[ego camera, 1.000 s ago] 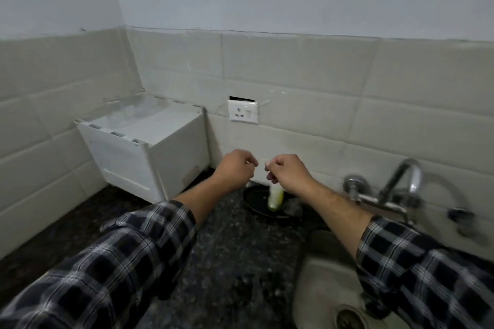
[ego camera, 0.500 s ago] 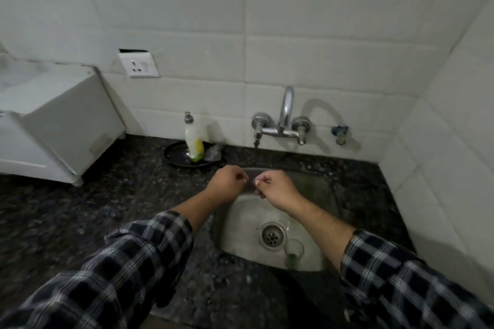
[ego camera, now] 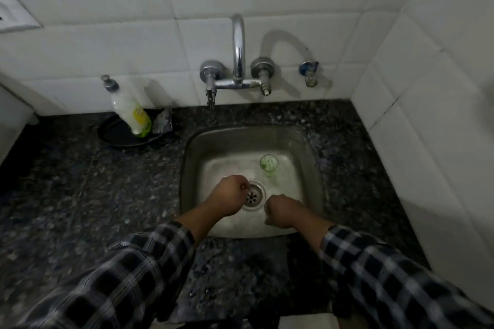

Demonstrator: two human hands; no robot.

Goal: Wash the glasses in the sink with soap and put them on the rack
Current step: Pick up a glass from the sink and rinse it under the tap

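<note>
A small clear glass with green residue stands upright in the steel sink, behind and to the right of the drain. My left hand hovers over the sink left of the drain, its fingers curled and holding nothing. My right hand is a loose fist over the sink's front right, in front of the glass and apart from it. A faint green tint shows under that fist, and what lies there is hidden. A soap bottle with a pump stands on a black plate left of the sink.
A chrome tap comes out of the tiled wall above the sink, and no water runs from it. Dark speckled granite counter surrounds the sink. A tiled side wall closes the right. A wall socket sits at the far left.
The view has swung right and down from the white box on the counter to the sink. Both fists have dropped lower over the basin, and the right one has moved apart from the left.
</note>
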